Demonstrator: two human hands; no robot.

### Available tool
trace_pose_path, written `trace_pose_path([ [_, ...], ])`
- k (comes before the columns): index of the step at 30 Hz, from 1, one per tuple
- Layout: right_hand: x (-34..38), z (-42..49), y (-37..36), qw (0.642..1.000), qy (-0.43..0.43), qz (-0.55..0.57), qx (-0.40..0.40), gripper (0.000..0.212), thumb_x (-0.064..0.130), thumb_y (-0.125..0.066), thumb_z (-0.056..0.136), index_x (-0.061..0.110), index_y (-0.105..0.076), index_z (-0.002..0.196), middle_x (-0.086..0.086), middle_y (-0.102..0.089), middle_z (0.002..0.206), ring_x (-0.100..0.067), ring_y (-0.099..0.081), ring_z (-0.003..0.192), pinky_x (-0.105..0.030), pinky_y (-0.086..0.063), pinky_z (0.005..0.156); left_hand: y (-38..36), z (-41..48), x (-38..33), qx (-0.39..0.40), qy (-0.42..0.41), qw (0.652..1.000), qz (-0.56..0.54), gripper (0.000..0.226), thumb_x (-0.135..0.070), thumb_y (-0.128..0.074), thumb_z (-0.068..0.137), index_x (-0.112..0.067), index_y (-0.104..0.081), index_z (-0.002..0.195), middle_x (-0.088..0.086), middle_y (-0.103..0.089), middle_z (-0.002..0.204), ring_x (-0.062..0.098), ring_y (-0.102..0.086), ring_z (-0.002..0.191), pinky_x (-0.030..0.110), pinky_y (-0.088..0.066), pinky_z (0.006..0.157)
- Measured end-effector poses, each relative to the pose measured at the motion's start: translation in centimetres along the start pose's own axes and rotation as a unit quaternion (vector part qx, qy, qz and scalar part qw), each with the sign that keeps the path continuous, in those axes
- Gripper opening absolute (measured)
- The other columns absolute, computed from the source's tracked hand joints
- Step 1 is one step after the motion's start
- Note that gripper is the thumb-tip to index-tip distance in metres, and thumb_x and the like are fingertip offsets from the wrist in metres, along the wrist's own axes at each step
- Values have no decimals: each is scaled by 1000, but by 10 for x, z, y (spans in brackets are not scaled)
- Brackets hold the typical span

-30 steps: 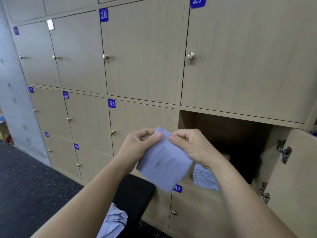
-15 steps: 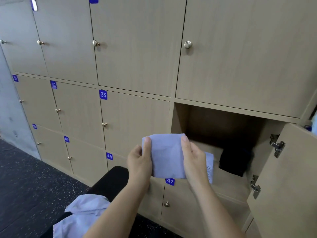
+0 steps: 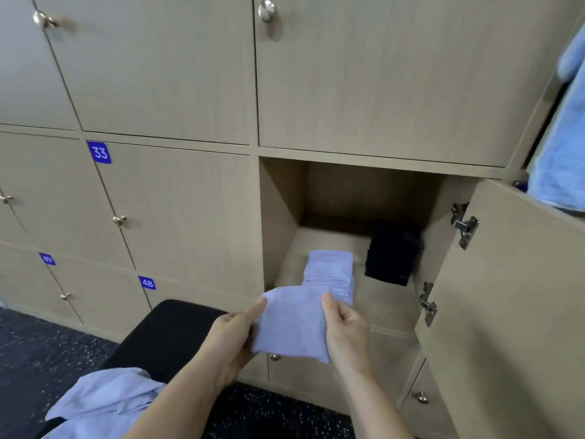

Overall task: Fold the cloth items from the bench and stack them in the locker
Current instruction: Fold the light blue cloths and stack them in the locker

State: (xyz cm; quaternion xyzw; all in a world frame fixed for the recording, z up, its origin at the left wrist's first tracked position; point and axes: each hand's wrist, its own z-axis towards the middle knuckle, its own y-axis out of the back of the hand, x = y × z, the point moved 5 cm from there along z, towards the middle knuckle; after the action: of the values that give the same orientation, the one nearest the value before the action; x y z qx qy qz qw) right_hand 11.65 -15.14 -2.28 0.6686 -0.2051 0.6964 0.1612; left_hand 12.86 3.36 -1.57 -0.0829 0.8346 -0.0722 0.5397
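Two bare forearms (image 3: pixel 177 403) are seen in front of the locker (image 3: pixel 278 217), uncovered up to the frame edge. The left hand (image 3: pixel 232 335) and right hand (image 3: pixel 346 331) are bare, with short thumbnails (image 3: pixel 326 301) shown.

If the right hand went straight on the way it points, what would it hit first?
Probably the stack of folded cloths in the open locker, just beyond the cloth the right hand holds; depth is unclear.

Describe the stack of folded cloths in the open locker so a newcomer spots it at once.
Find the open locker right of door 33. On its floor, near the front, sits the stack of pale blue folded cloths. Its right neighbour is black; the single matching cloth is outside, held by left hand and right hand.
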Motion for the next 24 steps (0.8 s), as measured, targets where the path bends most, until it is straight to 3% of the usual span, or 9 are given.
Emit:
trace_pose_path([
  [2,-20,8,12,998,-22,-39,42,42,22,-64,89,-2,-46,60,-4,-38,58,-15,-34,58,-26,-30,51,1,13,19,6,43,999,20,27,-14,-66,91,11,-69,100,24,-73,99,38,-70,97,47,-53,93],
  [5,-44,20,30,991,-74,-72,81,23,9,-62,88,-6,-61,71,-3,-49,56,-15,-45,55,-33,-41,54,-5,35,39,6,66,997,31,21,-5,-63,91,13,-69,99,27,-72,97,37,-69,92,43,-54,85],
  [10,-51,64,48,989,-65,-127,41,18,4,-64,85,-10,-63,74,-23,-58,64,-20,-53,60,-42,-51,60,-38,84,41,20,69,997,39,22,-3,-69,85,17,-65,94,34,-68,101,39,-68,89,46,-53,85],
  [14,-40,123,47,989,-60,-133,25,19,4,-63,84,-15,-60,79,-15,-57,63,-20,-51,58,-37,-47,59,-73,136,11,43,35,998,44,40,-6,-77,78,19,-61,105,33,-67,107,35,-66,89,41,-55,77],
  [18,-24,183,40,990,-55,-130,-8,14,5,-65,84,-5,-67,74,-22,-67,73,-27,-62,66,-46,-54,66,-106,187,-22,57,0,997,59,29,-8,-73,84,10,-68,105,24,-72,103,39,-68,100,47,-54,94],
  [21,-24,220,34,990,-69,-119,-23,13,6,-67,85,9,-68,73,-16,-69,81,-24,-61,71,-31,-47,60,-121,219,-32,56,-10,996,65,25,-10,-73,85,5,-70,104,18,-74,99,34,-70,98,46,-55,94],
  [24,-35,245,31,990,-79,-110,-37,8,8,-69,85,2,-71,90,-13,-71,88,-17,-59,69,-18,-40,50,-125,248,-26,62,-9,995,75,26,-11,-73,86,4,-69,106,17,-74,100,33,-71,98,43,-56,90],
])
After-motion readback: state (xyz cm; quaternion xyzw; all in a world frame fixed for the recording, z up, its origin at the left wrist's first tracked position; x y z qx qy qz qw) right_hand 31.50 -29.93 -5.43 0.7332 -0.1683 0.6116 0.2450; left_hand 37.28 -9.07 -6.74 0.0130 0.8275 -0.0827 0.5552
